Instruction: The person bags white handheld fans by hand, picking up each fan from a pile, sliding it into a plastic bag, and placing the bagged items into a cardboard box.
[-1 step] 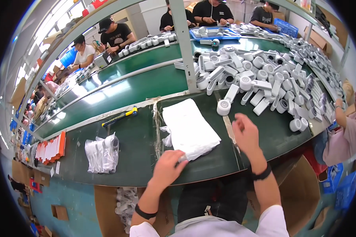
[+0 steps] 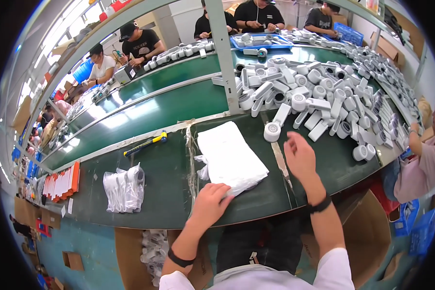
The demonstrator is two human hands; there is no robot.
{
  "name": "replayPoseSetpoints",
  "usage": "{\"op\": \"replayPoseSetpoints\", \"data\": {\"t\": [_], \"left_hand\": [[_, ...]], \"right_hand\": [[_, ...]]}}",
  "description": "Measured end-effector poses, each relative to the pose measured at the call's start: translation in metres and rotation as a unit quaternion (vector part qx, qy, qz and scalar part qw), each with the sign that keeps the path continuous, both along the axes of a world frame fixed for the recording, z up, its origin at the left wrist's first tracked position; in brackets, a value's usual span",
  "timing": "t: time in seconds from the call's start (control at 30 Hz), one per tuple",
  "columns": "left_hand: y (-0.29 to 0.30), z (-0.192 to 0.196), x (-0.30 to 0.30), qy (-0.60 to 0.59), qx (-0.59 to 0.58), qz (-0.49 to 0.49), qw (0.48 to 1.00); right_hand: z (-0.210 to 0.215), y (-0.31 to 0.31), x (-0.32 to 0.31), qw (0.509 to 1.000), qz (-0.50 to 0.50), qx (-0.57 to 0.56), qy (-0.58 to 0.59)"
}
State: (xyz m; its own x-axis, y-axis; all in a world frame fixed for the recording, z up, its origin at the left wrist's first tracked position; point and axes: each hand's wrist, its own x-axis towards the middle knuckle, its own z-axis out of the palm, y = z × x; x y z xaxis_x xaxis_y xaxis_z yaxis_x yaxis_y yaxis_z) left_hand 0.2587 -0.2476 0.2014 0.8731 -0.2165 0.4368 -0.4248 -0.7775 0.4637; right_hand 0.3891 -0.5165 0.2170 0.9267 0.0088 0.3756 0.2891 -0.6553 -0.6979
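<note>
A stack of thin white plastic bags (image 2: pixel 232 154) lies in front of me on the dark green table, its near edge crumpled. At its near left corner my left hand (image 2: pixel 209 205) has thumb and fingers closed on the edge of a bag. My right hand (image 2: pixel 300 157) hovers right of the stack, fingers loosely bent and apart, holding nothing. Just beyond its fingertips lies a light grey handheld fan (image 2: pixel 272 131), its round grille facing up. Behind it spreads a large heap of similar fans (image 2: pixel 319 92).
To the left lie a clear bag of white parts (image 2: pixel 124 188), a yellow-and-black handled tool (image 2: pixel 146 143) and orange-edged cards (image 2: pixel 63 182). A metal post (image 2: pixel 223 58) rises behind the stack. Open cardboard boxes (image 2: pixel 367 232) stand below the table edge. Co-workers sit across and at right.
My right hand has risen slightly away from me toward the single fan. My left hand has shifted a little to the right at the stack's corner.
</note>
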Motion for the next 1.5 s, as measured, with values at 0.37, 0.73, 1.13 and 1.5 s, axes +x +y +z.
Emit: {"op": "replayPoseSetpoints", "data": {"t": [0.37,0.73,1.13,1.5], "left_hand": [[-0.028,-0.012,0.026,-0.026,0.079,0.051,0.995],[-0.026,-0.012,0.037,-0.027,-0.067,0.069,0.995],[-0.035,-0.014,0.044,-0.048,-0.018,0.079,0.996],[-0.036,0.007,0.040,0.068,-0.219,0.065,0.971]], "right_hand": [[-0.042,-0.010,0.139,0.889,0.007,-0.457,-0.040],[-0.003,-0.013,0.084,0.913,0.008,-0.378,-0.152],[-0.019,-0.019,-0.098,0.923,0.154,0.264,0.233],[0.003,-0.002,-0.108,0.867,0.316,0.124,0.365]]}}
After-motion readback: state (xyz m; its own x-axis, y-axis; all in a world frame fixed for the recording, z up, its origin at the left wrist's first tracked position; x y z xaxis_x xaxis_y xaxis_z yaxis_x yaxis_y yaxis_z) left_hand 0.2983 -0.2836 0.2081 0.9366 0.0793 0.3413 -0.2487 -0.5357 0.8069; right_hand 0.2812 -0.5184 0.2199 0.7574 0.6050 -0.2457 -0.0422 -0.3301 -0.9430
